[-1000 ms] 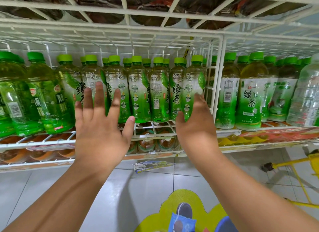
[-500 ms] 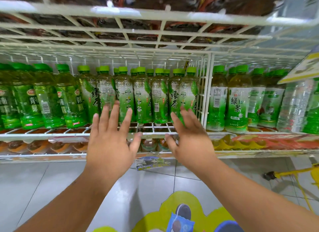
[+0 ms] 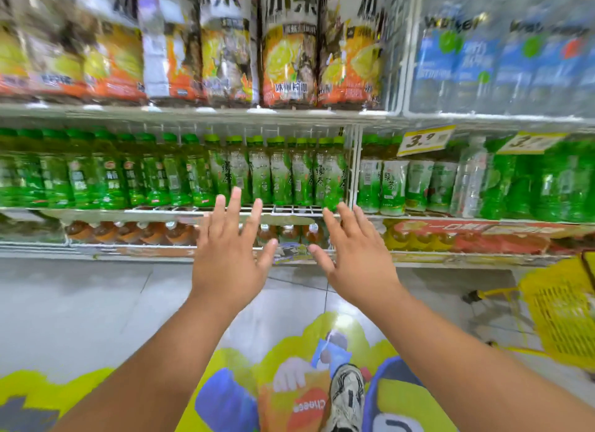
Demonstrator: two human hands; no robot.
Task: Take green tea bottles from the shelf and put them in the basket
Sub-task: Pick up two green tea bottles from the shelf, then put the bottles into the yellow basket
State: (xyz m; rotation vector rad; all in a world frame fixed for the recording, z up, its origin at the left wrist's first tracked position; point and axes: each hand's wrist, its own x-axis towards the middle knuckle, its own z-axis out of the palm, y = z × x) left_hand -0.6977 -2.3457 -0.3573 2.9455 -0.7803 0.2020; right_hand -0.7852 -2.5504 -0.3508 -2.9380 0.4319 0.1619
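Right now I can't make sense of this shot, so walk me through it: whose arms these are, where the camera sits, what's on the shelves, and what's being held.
The camera is worn on a person's head, looking forward and down. The left hand and right hand are bare, fingers spread, holding nothing, in front of a wire shelf. Green tea bottles stand in a row on it; the orange-labelled drinks above are blurred. A yellow basket stands at the right edge, on the floor as far as shows. Yellow price tags hang from the upper shelf.

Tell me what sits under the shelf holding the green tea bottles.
Under the green tea bottles, a lower shelf holds amber-brown bottles; the left hand and right hand cover its middle.
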